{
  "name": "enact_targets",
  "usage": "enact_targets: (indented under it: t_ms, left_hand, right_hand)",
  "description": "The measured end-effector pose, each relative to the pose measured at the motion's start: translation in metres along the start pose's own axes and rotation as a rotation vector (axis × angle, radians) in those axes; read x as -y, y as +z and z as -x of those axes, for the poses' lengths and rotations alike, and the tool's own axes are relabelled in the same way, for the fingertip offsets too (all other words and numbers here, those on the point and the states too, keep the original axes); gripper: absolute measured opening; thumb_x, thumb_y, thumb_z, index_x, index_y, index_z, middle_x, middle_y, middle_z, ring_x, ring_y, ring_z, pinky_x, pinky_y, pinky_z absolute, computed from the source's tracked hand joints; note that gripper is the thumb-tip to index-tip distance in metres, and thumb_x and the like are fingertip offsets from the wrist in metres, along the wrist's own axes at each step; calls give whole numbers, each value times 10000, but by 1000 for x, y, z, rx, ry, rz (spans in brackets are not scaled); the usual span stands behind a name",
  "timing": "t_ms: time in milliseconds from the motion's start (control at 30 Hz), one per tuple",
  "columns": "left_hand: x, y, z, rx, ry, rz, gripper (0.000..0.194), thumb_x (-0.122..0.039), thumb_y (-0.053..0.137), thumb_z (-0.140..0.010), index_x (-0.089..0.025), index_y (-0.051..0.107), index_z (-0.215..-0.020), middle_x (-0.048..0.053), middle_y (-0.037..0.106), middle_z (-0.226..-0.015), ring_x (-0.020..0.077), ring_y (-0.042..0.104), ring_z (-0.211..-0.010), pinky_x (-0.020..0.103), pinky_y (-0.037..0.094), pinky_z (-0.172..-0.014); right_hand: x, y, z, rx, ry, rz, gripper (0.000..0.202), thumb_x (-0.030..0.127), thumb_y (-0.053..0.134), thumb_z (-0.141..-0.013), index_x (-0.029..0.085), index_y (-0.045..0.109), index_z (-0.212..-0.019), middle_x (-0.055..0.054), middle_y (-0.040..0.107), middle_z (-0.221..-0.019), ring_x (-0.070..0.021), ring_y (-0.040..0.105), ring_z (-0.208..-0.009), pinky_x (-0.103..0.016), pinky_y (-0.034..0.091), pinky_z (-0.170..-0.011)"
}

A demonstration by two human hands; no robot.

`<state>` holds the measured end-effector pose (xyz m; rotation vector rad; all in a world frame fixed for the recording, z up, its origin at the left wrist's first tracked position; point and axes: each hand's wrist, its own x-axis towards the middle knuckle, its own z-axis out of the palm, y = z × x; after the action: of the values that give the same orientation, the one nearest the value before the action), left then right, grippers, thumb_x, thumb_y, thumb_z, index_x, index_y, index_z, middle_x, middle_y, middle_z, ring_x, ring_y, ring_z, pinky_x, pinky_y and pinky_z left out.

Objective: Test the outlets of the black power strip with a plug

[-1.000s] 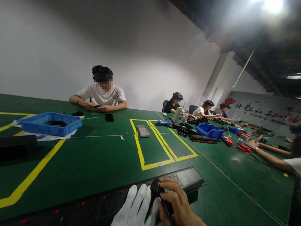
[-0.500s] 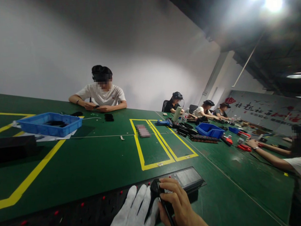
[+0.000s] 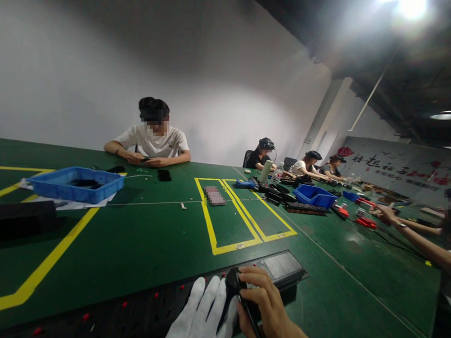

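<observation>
A long black strip with small red parts and slots lies slantwise along the near side of the green table; it looks like a power strip. My left hand, in a white glove, rests on it with fingers stretched out and thumb beside a black plug-like piece with a cord. The bare fingers of my right hand are closed round that piece, which stands against the strip's top. Its lower end and the contact with the strip are hidden by my hands.
Yellow tape marks rectangles on the table, one holding a pinkish blurred phone-like object. A blue tray stands left beyond a dark block. Right are a blue bin, black parts and red pieces. Several people sit round the table.
My hands and the black piece stay practically still. The co-worker at the far right has shifted an arm and hand. The view has moved very slightly.
</observation>
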<state>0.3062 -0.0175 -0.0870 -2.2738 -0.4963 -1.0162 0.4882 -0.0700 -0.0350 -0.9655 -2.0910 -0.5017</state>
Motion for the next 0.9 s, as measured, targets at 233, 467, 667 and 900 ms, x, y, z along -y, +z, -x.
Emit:
enact_targets:
  t_ms: [233, 467, 667, 900]
  left_hand:
    - [-2, 3, 1, 22, -7, -1, 397, -543, 499, -887, -227, 642, -1078, 94, 670, -1083, 280, 545, -1099, 516, 220, -1059]
    - [-4, 4, 0, -50, -41, 5, 313, -447, 551, -876, -193, 630, -1041, 91, 689, -1061, 273, 588, -1059, 514, 222, -1085]
    - [-4, 3, 2, -13, -31, -12, 306, -415, 525, -890, -200, 621, -1085, 99, 683, -1090, 275, 581, -1090, 510, 234, -1073]
    - [-6, 0, -2, -45, -85, -6, 347, -457, 547, -865, -194, 618, -1079, 109, 686, -1094, 280, 589, -1087, 476, 277, -1052]
  right_hand:
    - [1, 1, -1, 2, 0, -3, 298, 18, 499, -760, 151, 497, -1027, -124, 582, -1075, -231, 562, -1149, -360, 549, -913]
    - [1, 3, 0, -20, -3, -4, 299, 13, 491, -756, 149, 492, -1023, -122, 572, -1080, -225, 556, -1151, -358, 541, -924]
    - [2, 3, 1, -28, 0, 11, 306, 20, 489, -755, 158, 494, -1028, -118, 578, -1075, -227, 568, -1137, -363, 547, -912]
    - [3, 4, 0, -31, 8, 10, 303, 21, 492, -753, 165, 495, -1020, -119, 585, -1060, -237, 580, -1126, -375, 561, -886]
